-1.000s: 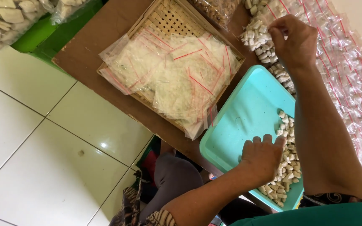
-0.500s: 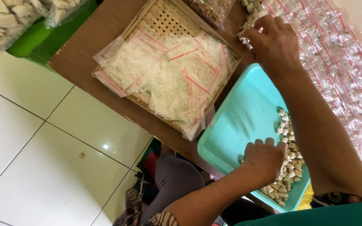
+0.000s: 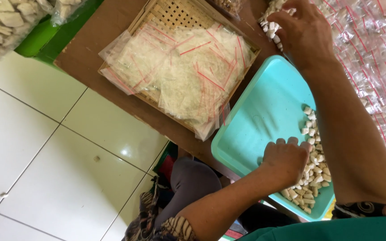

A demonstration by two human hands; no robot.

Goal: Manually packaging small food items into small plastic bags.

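My left hand (image 3: 285, 161) rests knuckles-up in a turquoise tray (image 3: 264, 111), its fingers curled into a heap of small white pieces (image 3: 313, 172) along the tray's right side. My right hand (image 3: 307, 33) reaches past the far end of the tray. Its fingers are bent around a small clear bag of white pieces (image 3: 270, 26) at the edge of a pile of filled bags with red strips (image 3: 371, 49). What lies under either palm is hidden.
A woven bamboo tray (image 3: 166, 15) holds several empty clear zip bags (image 3: 188, 76) on the brown tabletop (image 3: 108, 27). A big bag of pale chunks (image 3: 1, 22) sits by a green thing (image 3: 45, 38). White floor tiles (image 3: 45, 169) lie left, and my knees (image 3: 188, 178) are under the table.
My right hand has moved farther out over the pile of filled bags. My left hand has stayed on the white pieces in the tray, curling a little.
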